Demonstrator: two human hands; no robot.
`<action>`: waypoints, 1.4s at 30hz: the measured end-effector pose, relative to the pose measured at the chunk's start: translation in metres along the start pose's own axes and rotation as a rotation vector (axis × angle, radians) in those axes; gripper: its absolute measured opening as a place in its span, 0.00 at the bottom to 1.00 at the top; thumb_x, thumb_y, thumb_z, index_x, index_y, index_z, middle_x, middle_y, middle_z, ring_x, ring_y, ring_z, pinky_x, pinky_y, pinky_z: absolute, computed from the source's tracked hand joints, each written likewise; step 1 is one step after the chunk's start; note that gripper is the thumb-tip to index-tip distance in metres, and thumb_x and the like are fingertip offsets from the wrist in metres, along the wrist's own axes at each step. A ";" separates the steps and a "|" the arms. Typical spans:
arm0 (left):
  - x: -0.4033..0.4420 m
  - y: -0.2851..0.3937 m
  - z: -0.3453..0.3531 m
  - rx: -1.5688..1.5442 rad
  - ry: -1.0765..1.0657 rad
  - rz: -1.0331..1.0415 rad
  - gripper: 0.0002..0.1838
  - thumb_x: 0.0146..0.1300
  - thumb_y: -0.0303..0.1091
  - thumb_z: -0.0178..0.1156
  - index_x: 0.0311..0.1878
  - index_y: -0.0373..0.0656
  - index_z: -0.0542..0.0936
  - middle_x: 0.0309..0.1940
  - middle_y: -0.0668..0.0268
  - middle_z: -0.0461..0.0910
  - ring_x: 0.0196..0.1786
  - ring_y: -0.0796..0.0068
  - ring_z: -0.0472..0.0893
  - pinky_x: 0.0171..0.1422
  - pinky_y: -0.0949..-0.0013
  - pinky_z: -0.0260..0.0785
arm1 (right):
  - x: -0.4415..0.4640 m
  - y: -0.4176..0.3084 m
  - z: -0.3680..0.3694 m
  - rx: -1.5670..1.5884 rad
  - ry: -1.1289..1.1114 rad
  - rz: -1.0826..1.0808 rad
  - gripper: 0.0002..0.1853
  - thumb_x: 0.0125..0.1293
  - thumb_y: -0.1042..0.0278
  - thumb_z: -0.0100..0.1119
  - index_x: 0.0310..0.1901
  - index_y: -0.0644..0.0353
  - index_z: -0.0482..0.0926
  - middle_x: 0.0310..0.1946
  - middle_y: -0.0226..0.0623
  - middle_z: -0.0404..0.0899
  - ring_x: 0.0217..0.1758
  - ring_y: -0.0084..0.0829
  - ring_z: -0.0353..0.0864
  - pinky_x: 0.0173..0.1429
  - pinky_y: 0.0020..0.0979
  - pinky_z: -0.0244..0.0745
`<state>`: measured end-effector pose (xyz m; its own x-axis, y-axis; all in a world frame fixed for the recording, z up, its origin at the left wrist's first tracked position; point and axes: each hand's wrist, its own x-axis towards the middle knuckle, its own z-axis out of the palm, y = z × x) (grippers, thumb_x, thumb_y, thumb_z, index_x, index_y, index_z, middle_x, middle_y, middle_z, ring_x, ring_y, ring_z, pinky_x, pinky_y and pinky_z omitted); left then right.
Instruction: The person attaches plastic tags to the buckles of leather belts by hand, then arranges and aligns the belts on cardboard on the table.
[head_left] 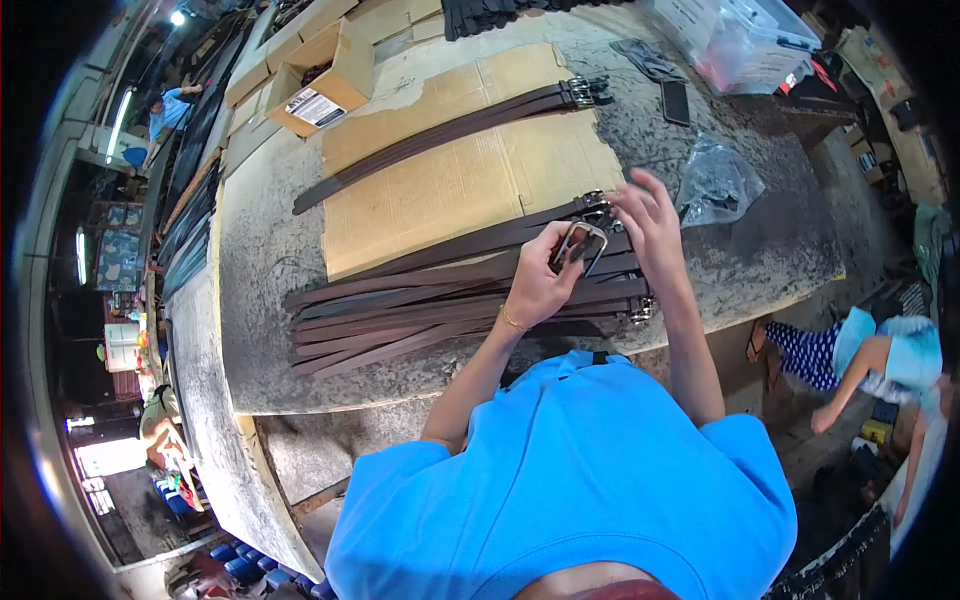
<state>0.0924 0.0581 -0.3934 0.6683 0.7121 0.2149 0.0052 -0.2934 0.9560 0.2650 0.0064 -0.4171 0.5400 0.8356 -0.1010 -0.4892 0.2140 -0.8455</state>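
Note:
Several dark brown belts [400, 325] lie in a loose pile on the worktable, their metal buckles at the right end. My left hand [545, 275] is closed on a belt buckle [582, 247] with a silver frame, held above the pile. Just to its right, my right hand [650, 222] is raised beside the buckles with its fingers apart, holding nothing that I can see. Farther up, another bundle of belts [430, 135] rests on a flat sheet of cardboard [450, 200], buckles also toward the right.
An open cardboard box [330, 80] stands at the upper left. A clear plastic bag [722, 182], a phone [675, 102] and a plastic bin [745, 50] are at the right. One person [880, 355] is beyond the right edge, another [168, 112] at far upper left.

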 end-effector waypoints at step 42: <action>0.016 0.004 0.043 0.139 0.175 0.082 0.09 0.58 0.20 0.56 0.43 0.34 0.74 0.31 0.55 0.76 0.33 0.60 0.78 0.39 0.65 0.70 | 0.006 -0.016 0.030 -0.149 0.080 -0.352 0.10 0.54 0.78 0.70 0.26 0.60 0.75 0.23 0.26 0.78 0.25 0.13 0.74 0.30 0.18 0.69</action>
<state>0.1352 0.0413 -0.3951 0.5315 0.7785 0.3338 0.0668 -0.4314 0.8997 0.2555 0.0228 -0.3885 0.7118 0.6807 0.1733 -0.1625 0.3996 -0.9022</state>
